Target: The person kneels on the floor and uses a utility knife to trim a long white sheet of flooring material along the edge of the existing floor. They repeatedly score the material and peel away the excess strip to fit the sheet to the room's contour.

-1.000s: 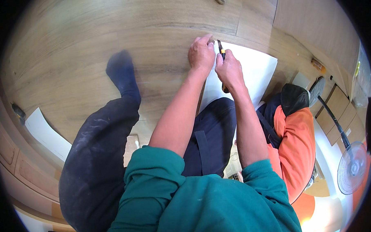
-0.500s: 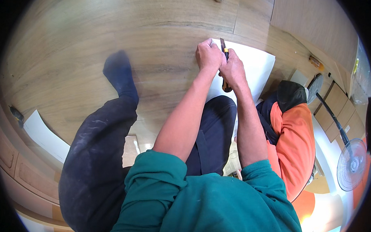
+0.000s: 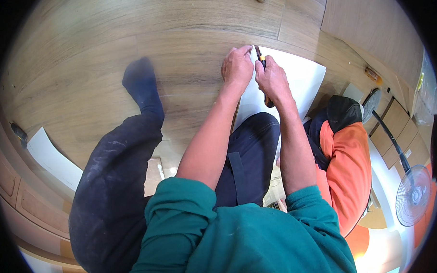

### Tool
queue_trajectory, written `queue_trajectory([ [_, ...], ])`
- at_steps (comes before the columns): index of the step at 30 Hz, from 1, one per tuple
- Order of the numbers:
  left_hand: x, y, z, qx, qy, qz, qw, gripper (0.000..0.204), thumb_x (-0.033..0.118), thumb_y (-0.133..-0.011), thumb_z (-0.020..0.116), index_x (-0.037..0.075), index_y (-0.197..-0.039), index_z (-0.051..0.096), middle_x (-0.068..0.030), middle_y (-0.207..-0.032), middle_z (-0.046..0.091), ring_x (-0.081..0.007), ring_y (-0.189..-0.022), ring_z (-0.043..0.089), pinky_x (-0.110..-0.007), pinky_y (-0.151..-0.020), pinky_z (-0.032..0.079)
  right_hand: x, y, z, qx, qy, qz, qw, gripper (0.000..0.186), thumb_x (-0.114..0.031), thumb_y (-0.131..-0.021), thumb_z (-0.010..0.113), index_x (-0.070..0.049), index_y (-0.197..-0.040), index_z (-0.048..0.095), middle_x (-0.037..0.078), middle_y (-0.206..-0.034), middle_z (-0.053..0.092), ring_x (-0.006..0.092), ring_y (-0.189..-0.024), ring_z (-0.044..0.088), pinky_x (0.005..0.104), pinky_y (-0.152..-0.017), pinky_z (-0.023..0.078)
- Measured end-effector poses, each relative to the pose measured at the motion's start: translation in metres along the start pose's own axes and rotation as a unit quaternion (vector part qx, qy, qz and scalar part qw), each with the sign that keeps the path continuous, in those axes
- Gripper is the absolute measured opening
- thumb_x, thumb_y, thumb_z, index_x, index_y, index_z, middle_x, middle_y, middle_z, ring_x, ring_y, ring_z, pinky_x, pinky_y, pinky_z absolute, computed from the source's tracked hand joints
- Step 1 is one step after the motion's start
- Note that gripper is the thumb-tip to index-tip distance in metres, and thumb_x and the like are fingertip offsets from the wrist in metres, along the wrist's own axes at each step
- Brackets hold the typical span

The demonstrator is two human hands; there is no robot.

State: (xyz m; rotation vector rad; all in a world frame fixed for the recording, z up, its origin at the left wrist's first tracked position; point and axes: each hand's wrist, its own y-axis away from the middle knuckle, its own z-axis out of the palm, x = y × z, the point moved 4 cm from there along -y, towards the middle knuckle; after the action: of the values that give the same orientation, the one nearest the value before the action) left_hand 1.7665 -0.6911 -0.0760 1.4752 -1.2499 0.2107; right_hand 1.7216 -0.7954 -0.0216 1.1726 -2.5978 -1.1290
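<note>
A utility knife [image 3: 262, 58] with a yellow and black handle is in my right hand [image 3: 273, 80], its blade pointing away from me. The blade tip is close to the far-left corner of a white sheet [image 3: 302, 74] lying on the floor. At that same corner, my left hand [image 3: 236, 69] has its fingers and thumb pinched on the sheet's edge. Part of the knife handle is covered by my right fingers. The near part of the sheet reaches my bent right knee [image 3: 257, 138], which hides some of it.
A person in orange [image 3: 345, 160] sits close on my right. Beyond are a standing fan [image 3: 413, 194] and a wooden panel [image 3: 376, 31]. A white strip [image 3: 54, 159] and a dark tool [image 3: 19, 134] lie at far left. My left foot [image 3: 141, 83] rests on the wooden floor [image 3: 192, 54].
My left hand has shifted left, away from my right hand, toward the sheet's corner. The knife has tilted slightly and moved a little nearer to me with my right hand.
</note>
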Motion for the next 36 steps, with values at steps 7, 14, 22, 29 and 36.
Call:
queue_trajectory([
  [7,-0.005,-0.001,-0.001,0.014,-0.024,0.039,0.999,0.023,0.020,-0.088,0.060,0.014,-0.106,0.072,-0.0183,-0.101,0.067,-0.0369,-0.098,0.063,-0.046,-0.085,0.050,-0.013,0.001,0.000,-0.006,0.046,0.001,0.999,0.033,-0.029,-0.094,0.050,0.003,-0.097,0.055,0.029,-0.081,0.066,0.0454,-0.081,0.065,0.0517,-0.077,0.049],
  [14,-0.006,-0.011,0.000,-0.003,-0.079,0.042,0.996,0.019,0.022,-0.086,0.063,0.013,-0.099,0.074,-0.0165,-0.100,0.067,-0.0362,-0.096,0.063,-0.046,-0.083,0.050,-0.018,0.003,0.009,0.012,0.096,0.012,0.995,0.032,-0.027,-0.094,0.049,0.005,-0.101,0.052,0.032,-0.085,0.065,0.0479,-0.085,0.064,0.0543,-0.080,0.050],
  [22,-0.007,-0.010,-0.001,-0.006,-0.058,0.050,0.997,0.018,0.021,-0.086,0.063,0.013,-0.098,0.075,-0.0143,-0.099,0.066,-0.0349,-0.095,0.063,-0.045,-0.082,0.050,-0.026,0.002,0.007,0.011,0.093,0.013,0.995,0.032,-0.024,-0.095,0.047,0.007,-0.100,0.051,0.033,-0.085,0.065,0.0481,-0.084,0.065,0.0538,-0.078,0.051],
  [29,-0.007,-0.012,0.000,-0.010,-0.060,0.041,0.997,0.018,0.021,-0.085,0.064,0.013,-0.098,0.075,-0.0143,-0.099,0.066,-0.0348,-0.096,0.063,-0.044,-0.083,0.050,-0.027,0.003,0.009,0.024,0.095,0.016,0.995,0.028,-0.019,-0.093,0.046,0.008,-0.097,0.050,0.033,-0.083,0.066,0.0468,-0.082,0.067,0.0527,-0.075,0.053],
  [36,-0.013,-0.014,0.000,-0.007,-0.057,0.039,0.998,0.019,0.022,-0.085,0.064,0.013,-0.098,0.075,-0.0141,-0.101,0.067,-0.0350,-0.096,0.064,-0.044,-0.084,0.050,-0.028,0.001,0.014,0.013,0.064,0.017,0.998,0.031,-0.019,-0.092,0.047,0.011,-0.099,0.051,0.034,-0.084,0.066,0.0469,-0.085,0.067,0.0519,-0.077,0.052],
])
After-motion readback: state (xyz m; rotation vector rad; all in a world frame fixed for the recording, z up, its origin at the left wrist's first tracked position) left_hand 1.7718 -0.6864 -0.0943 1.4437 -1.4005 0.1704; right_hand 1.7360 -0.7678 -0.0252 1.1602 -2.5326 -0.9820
